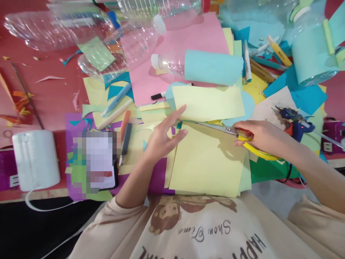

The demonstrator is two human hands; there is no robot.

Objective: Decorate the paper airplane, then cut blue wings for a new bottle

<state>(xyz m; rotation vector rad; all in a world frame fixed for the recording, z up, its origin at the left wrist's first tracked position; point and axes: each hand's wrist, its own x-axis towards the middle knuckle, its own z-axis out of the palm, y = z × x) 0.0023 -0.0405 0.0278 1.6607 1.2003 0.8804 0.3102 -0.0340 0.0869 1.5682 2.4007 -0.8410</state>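
My right hand (265, 138) grips a pair of scissors (215, 126) by its red and yellow handles, the blades pointing left. Along the blades, above them, runs a pale yellow paper strip (208, 104); below them lies a larger pale yellow sheet (207, 162). Fingers apart, my left hand (167, 135) is at the left end of the strip, its index fingertip over the strip's edge. Whether that finger presses on the paper I cannot tell. Behind the strip, a clear plastic bottle (172, 64) wrapped in light blue paper lies on its side.
A phone (115, 176) and a white box-shaped device (36, 160) with a cable are at the left. Beside my right hand rests a blue glue gun (302, 127). Markers, paper scraps and a pink sheet (194, 39) cover the middle; an upright wrapped bottle (309, 50) stands back right.
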